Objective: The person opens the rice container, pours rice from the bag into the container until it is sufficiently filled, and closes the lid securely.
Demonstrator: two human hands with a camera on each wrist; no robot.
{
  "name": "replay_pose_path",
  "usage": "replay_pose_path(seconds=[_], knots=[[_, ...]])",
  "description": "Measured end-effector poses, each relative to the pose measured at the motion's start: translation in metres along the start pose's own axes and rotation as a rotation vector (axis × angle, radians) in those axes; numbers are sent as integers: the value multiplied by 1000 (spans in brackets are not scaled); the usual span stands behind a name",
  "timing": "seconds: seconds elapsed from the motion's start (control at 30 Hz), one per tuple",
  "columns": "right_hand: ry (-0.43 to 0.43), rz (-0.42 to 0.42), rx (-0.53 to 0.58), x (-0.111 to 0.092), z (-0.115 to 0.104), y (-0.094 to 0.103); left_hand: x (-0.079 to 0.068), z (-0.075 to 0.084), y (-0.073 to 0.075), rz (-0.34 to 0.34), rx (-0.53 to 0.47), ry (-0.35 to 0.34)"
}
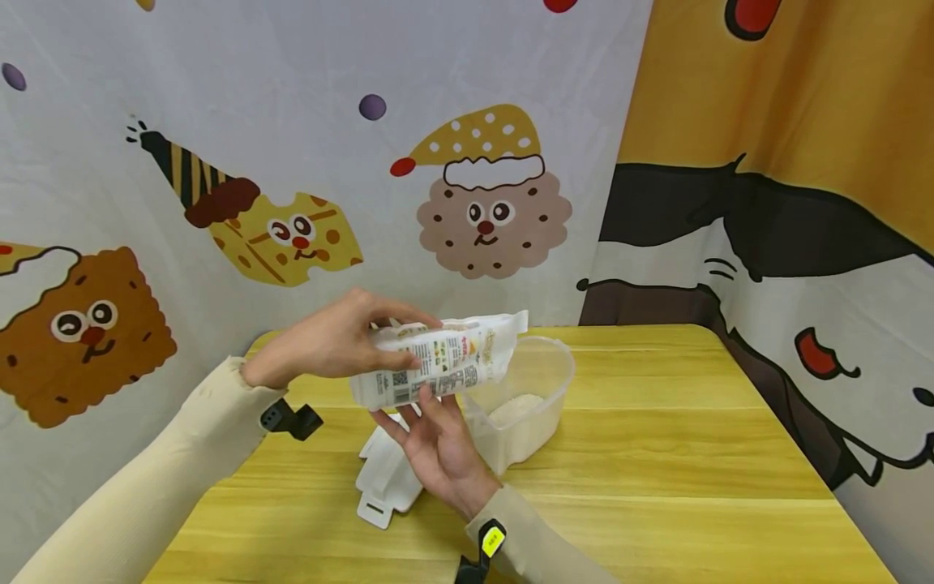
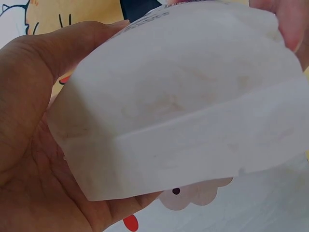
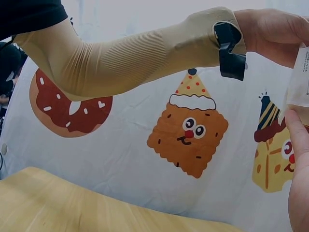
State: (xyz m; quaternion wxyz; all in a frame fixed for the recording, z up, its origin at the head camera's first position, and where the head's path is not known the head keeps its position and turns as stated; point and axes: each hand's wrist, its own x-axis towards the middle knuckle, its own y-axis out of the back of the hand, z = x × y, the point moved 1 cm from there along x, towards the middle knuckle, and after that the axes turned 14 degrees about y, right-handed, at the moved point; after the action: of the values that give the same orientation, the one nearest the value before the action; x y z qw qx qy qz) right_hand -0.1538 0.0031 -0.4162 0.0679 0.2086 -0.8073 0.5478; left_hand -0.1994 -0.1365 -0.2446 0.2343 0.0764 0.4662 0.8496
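A cartoon-printed cloth point(image 1: 467, 49) is hanging behind everything, and below it the wood-grain worktop point(image 1: 693, 430) is stretching out! Toward the middle of its far edge, a clear plastic container point(image 1: 543, 430) is standing uncovered. Here's the printed white bag point(image 1: 452, 357), riding above the worktop, its narrow end overlapping the container's rim in the head view. A white plastic piece point(image 1: 390, 478) is lying on the container's near-left side. The left hand point(image 1: 336, 337) is clamping the bag's wide end, thumb across the label; the right hand point(image 1: 445, 458) is supporting from below, its grip apart, fingertips touching. White grains point(image 1: 514, 408) are covering the container's floor.
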Motion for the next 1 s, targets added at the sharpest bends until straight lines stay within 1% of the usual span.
replay_pose_path(seconds=[0.23, 1.0], knots=[[11, -7, 10, 1, 2, 0, 0, 0, 0, 6, -3, -17], [24, -6, 12, 0, 2, -1, -1, 1, 1, 14, 4, -18]])
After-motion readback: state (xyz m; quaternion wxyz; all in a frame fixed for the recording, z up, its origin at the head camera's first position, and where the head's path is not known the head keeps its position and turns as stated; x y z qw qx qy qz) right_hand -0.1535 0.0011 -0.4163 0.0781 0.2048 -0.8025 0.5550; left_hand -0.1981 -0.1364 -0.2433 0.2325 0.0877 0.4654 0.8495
